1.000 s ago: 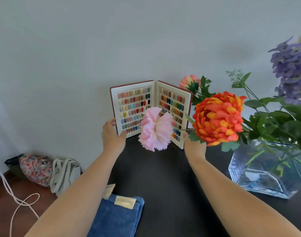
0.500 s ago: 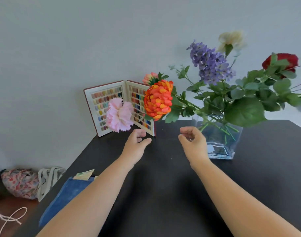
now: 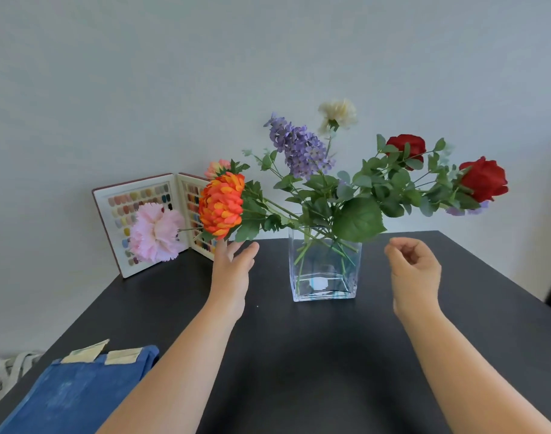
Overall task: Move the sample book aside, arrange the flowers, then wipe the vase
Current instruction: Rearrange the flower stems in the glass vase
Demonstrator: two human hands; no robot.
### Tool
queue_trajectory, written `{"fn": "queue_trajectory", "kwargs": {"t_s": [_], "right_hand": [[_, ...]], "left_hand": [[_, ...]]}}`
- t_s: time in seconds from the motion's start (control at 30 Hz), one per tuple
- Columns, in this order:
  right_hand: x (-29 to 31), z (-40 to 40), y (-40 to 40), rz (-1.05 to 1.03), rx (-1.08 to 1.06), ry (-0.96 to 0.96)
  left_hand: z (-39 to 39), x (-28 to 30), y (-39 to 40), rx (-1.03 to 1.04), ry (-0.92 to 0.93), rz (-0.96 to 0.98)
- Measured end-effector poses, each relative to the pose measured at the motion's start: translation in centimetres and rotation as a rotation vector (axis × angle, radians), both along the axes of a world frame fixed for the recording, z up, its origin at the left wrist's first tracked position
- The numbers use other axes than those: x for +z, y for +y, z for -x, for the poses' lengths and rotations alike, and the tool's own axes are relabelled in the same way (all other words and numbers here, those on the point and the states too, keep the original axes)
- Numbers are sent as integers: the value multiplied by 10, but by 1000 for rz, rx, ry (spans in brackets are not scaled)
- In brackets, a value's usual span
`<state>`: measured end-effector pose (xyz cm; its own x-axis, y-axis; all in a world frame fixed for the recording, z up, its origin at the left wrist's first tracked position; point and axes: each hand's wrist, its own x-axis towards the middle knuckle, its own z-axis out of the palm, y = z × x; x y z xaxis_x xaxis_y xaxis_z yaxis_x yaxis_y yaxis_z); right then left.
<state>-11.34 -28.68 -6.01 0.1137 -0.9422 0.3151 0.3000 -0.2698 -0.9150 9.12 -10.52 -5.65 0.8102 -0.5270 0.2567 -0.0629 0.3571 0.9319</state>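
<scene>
Where the dark table (image 3: 299, 355) meets the wall, things stand like this, from the left side to the right:

Blue cloth (image 3: 77, 393): it lies flat on the table's near left corner, well to the left of the left arm and nearer than the left hand.

Sample book (image 3: 136, 220): it stands open and upright at the far left of the table, by the wall, past the left hand and to its left. Rows of small color chips fill both pages.

Pink flower (image 3: 155, 233): it hangs out in front of the book, up and to the left of the left hand.

Orange flower (image 3: 221, 205): it sits just above the fingertips of the left hand. I cannot tell if they touch it.

Left hand (image 3: 232, 270): it is spread open, fingers straight and reaching up under the orange flower. It holds nothing.

Vase (image 3: 324, 267): it is a clear glass box standing on the table between the two hands, a bit farther away. Green stems cross inside it.

Purple flower (image 3: 299, 147): it stands tall above the vase, with a cream flower (image 3: 337, 113) a little higher.

Right hand (image 3: 413, 274): it floats just right of the vase, fingers curled in loosely. It is empty.

Red roses (image 3: 484, 178): two of them lean out above the right hand and to its right.
</scene>
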Motion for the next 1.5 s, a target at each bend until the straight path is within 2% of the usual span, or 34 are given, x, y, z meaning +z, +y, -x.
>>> {"fn": "queue_trajectory", "kwargs": {"t_s": [0.2,0.33,0.5,0.57,0.77,0.87,1.0,1.1,1.3,1.4,1.5], "right_hand": [[21,29,-41,-161,-26,-88],[30,37,-67,-219,-20,-73],[39,30,-102,-423,120,17],[45,24,-109,-439,204,42],[63,16,-114,-242,403,-131],[74,19,-116,-197,413,-131],[89,26,-113,-198,475,-249],[99,25,-109,-132,475,-230],[125,6,-102,-3,485,-187],[136,-8,-105,67,453,-110],[148,-24,-107,138,446,-21]], "left_hand": [[1,9,-2,39,-11,121],[1,15,-4,85,-10,144],[2,27,-5,170,119,268],[1,30,-7,224,133,301],[-13,43,-24,311,91,351],[-22,49,-34,359,-57,339],[-29,69,-37,380,-275,258],[-28,90,-46,322,-373,238],[-27,124,-62,348,-521,45],[-31,142,-70,243,-543,17],[-40,160,-73,55,-593,-68]]}}
